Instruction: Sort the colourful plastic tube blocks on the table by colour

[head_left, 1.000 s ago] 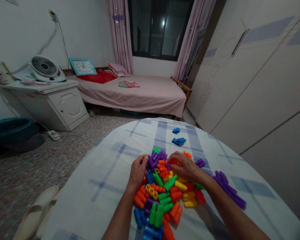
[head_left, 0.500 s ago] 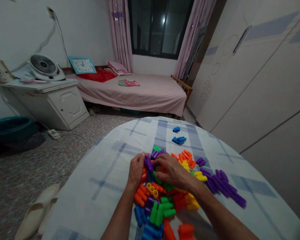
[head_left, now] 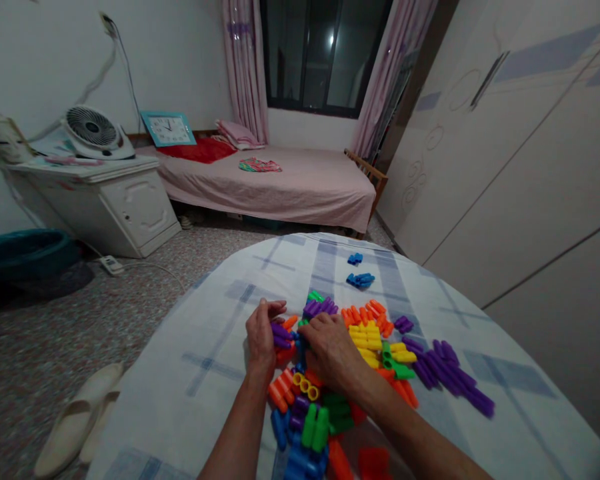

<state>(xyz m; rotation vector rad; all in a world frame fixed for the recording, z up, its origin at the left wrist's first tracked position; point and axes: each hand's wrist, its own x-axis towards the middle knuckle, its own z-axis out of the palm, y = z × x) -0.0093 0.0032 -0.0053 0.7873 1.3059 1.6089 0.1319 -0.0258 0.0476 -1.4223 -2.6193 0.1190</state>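
A heap of plastic tube blocks (head_left: 330, 373) in orange, green, yellow, purple and blue lies on a round table under a white checked cloth (head_left: 220, 347). My left hand (head_left: 261, 337) rests at the heap's left edge, fingers curled round purple blocks (head_left: 280, 332). Beside it, my right hand (head_left: 333, 350) lies palm down on the middle of the heap, fingers bent into the blocks; what they hold is hidden. A row of purple blocks (head_left: 453, 377) stretches out to the right. Two small groups of blue blocks (head_left: 360, 280) sit farther back.
Past the table stand a pink bed (head_left: 280, 187), a white cabinet (head_left: 105, 200) with a fan (head_left: 93, 133) on it, and a clock (head_left: 169, 129). A wardrobe (head_left: 505, 147) fills the right side. Pale shoes (head_left: 75, 420) and a teal basin (head_left: 25, 247) lie on the floor at left.
Both hands have drawn back toward me and to the left. The right hand crossed from the heap's far right to its middle, uncovering yellow and orange blocks there.
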